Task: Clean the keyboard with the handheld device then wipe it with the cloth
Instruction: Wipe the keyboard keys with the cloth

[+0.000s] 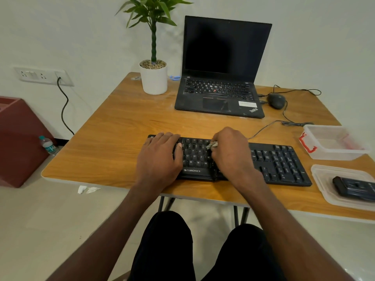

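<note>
— Resting flat on the left end of the black keyboard [274,161], the left hand [157,157] has its fingers spread over the keys and grasps nothing. Do you agree?

— Yes, palm down, thumb lying on the keys near the middle rows. And the right hand [231,153]?

— It is curled over the middle of the keyboard, fingers pinched around a small grey-white wad, which looks like the cloth [212,145]. Only a bit of it pokes out on the hand's left side, touching the keys.

— Where does the keyboard lie?

— Along the near edge of the wooden table [121,128], its cable running off to the far right.

— And the handheld device?

— A dark device [354,188] lies in a shallow clear tray [324,173] at the near right corner; I cannot tell for certain that it is the cleaner. Just beyond it stands a clear plastic box [332,154] with a red clasp.

— Farther back?

— An open laptop [221,69] with a dark screen, a wired mouse [276,100] to its right, and a potted plant [153,78] to its left.
</note>
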Action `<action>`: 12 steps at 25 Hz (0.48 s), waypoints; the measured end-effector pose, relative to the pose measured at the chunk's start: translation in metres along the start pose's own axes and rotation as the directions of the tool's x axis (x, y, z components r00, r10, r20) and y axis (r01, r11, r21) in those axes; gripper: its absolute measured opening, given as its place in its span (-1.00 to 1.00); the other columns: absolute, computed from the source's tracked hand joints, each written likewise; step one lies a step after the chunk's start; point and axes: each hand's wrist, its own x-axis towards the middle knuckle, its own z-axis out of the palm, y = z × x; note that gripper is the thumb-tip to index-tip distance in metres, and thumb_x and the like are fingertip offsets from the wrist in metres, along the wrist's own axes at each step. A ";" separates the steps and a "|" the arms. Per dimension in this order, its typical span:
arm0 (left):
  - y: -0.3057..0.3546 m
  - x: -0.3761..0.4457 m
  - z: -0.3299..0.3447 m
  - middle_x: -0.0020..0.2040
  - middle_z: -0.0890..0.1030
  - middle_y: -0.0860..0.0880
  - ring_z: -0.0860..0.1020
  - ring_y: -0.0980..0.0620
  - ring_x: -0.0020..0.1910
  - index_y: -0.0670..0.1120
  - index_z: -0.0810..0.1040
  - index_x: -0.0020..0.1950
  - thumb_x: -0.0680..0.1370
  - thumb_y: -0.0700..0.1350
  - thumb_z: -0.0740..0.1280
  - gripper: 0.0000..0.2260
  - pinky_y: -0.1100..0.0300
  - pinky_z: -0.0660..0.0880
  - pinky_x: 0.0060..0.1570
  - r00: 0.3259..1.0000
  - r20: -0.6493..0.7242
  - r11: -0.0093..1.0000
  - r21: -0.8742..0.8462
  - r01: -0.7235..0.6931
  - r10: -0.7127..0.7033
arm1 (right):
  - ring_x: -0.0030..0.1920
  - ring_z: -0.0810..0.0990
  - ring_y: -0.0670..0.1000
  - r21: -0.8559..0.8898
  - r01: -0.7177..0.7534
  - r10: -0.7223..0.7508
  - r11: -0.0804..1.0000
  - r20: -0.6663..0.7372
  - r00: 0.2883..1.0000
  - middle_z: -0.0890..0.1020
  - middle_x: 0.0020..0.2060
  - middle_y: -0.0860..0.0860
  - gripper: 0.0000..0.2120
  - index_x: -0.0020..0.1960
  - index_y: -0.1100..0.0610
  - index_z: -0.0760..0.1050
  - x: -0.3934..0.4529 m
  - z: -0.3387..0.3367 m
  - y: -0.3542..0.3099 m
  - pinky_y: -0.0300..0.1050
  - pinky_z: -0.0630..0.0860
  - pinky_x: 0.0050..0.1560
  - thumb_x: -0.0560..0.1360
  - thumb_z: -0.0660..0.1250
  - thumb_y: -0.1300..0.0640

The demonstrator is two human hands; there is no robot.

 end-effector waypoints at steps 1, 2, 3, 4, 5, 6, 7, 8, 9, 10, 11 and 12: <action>0.001 0.000 0.000 0.35 0.64 0.00 0.53 -0.05 0.40 -0.02 0.57 0.43 0.69 0.06 0.09 -0.58 -0.12 0.39 0.45 1.000 -0.003 1.000 -0.001 -0.006 0.006 | -0.13 0.59 0.02 0.053 0.054 -0.054 0.997 0.000 0.999 0.65 -0.08 0.04 -0.90 0.00 0.11 0.71 -0.002 0.005 -0.011 -0.14 0.52 -0.15 0.50 0.48 0.22; 0.001 0.000 0.000 0.33 0.64 0.01 0.54 -0.04 0.36 -0.03 0.58 0.41 0.69 0.05 0.09 -0.59 -0.11 0.40 0.43 1.000 -0.006 1.000 0.000 -0.014 0.014 | -0.10 0.57 0.00 0.115 0.111 -0.111 0.987 -0.004 0.994 0.64 -0.05 0.02 -0.87 0.05 0.09 0.71 -0.003 0.010 -0.023 -0.16 0.48 -0.11 0.51 0.49 0.18; 0.001 0.000 0.000 0.31 0.65 0.01 0.54 -0.04 0.34 -0.03 0.58 0.40 0.68 0.05 0.09 -0.59 -0.10 0.40 0.41 1.000 -0.010 1.000 0.001 -0.020 0.020 | -0.08 0.56 -0.01 0.160 0.157 -0.156 0.975 -0.013 0.988 0.63 -0.03 0.00 -0.84 0.09 0.07 0.71 0.000 0.016 -0.031 -0.18 0.43 -0.09 0.52 0.49 0.15; 0.001 0.000 0.001 0.30 0.65 0.01 0.54 -0.04 0.34 -0.03 0.58 0.40 0.68 0.04 0.08 -0.59 -0.09 0.40 0.42 1.000 -0.012 1.000 0.001 -0.023 0.023 | -0.06 0.57 -0.01 0.176 0.185 -0.184 0.967 -0.025 0.983 0.63 -0.03 -0.01 -0.83 0.11 0.06 0.72 0.004 0.020 -0.036 -0.19 0.40 -0.09 0.52 0.48 0.15; 0.000 0.000 0.001 0.32 0.65 0.00 0.54 -0.04 0.35 -0.03 0.58 0.40 0.68 0.04 0.08 -0.58 -0.09 0.39 0.43 1.000 -0.013 1.000 0.001 -0.021 0.021 | -0.06 0.57 0.00 0.158 0.195 -0.192 0.968 -0.038 0.981 0.63 -0.05 -0.02 -0.82 0.11 0.04 0.73 0.008 0.021 -0.037 -0.21 0.38 -0.12 0.52 0.48 0.16; 0.000 0.000 0.001 0.34 0.64 0.00 0.53 -0.05 0.38 -0.03 0.58 0.41 0.68 0.04 0.08 -0.58 -0.10 0.37 0.46 1.000 -0.013 1.000 0.005 -0.016 0.016 | -0.08 0.57 0.00 0.131 0.184 -0.179 0.974 -0.050 0.983 0.63 -0.06 -0.02 -0.82 0.09 0.03 0.73 0.012 0.020 -0.033 -0.23 0.36 -0.17 0.51 0.47 0.19; 0.000 -0.001 0.001 0.36 0.64 -0.01 0.52 -0.06 0.41 -0.03 0.58 0.43 0.68 0.04 0.08 -0.57 -0.12 0.34 0.49 1.000 -0.013 1.000 0.012 -0.010 0.011 | -0.12 0.55 -0.02 0.112 0.149 -0.143 0.982 -0.062 0.988 0.64 -0.07 -0.01 -0.81 0.08 0.04 0.74 0.015 0.016 -0.027 -0.28 0.32 -0.24 0.51 0.47 0.22; 0.000 -0.001 0.001 0.38 0.63 -0.01 0.51 -0.06 0.43 -0.03 0.58 0.43 0.68 0.04 0.09 -0.57 -0.13 0.32 0.51 1.000 -0.012 1.000 0.015 -0.005 0.005 | -0.16 0.52 -0.05 0.095 0.096 -0.089 0.991 -0.068 0.994 0.67 -0.07 0.00 -0.82 0.08 0.06 0.74 0.017 0.011 -0.018 -0.35 0.25 -0.30 0.51 0.47 0.22; 0.000 -0.001 0.001 0.39 0.63 -0.01 0.50 -0.05 0.45 -0.03 0.58 0.44 0.68 0.04 0.09 -0.57 -0.13 0.30 0.53 1.000 -0.014 1.000 0.013 -0.002 0.003 | -0.19 0.50 -0.07 0.076 0.029 -0.023 0.997 -0.084 0.996 0.69 -0.07 0.02 -0.84 0.08 0.08 0.73 0.017 0.006 -0.007 -0.39 0.19 -0.34 0.52 0.48 0.22; 0.000 -0.002 0.001 0.40 0.62 -0.01 0.50 -0.05 0.46 -0.03 0.58 0.44 0.68 0.03 0.10 -0.57 -0.13 0.29 0.54 1.000 -0.016 1.000 0.010 -0.002 0.002 | -0.21 0.50 -0.08 0.060 -0.044 0.050 0.997 -0.105 0.993 0.72 -0.09 0.03 -0.85 0.07 0.08 0.73 0.016 0.002 0.004 -0.41 0.16 -0.37 0.52 0.49 0.21; 0.000 -0.002 0.001 0.40 0.62 -0.01 0.50 -0.05 0.46 -0.03 0.58 0.45 0.68 0.03 0.10 -0.57 -0.13 0.28 0.55 1.000 -0.020 1.000 0.010 -0.001 0.001 | -0.23 0.51 -0.07 0.051 -0.104 0.110 0.993 -0.122 0.986 0.73 -0.11 0.04 -0.85 0.06 0.08 0.74 0.016 -0.002 0.012 -0.41 0.16 -0.38 0.51 0.50 0.21; 0.000 -0.002 0.002 0.40 0.62 -0.01 0.50 -0.04 0.46 -0.03 0.58 0.44 0.68 0.02 0.10 -0.57 -0.13 0.28 0.55 1.000 -0.023 1.000 0.012 -0.001 0.001 | -0.23 0.53 -0.06 0.049 -0.129 0.135 0.990 -0.133 0.982 0.73 -0.12 0.05 -0.86 0.06 0.09 0.74 0.015 -0.002 0.013 -0.41 0.18 -0.39 0.52 0.49 0.22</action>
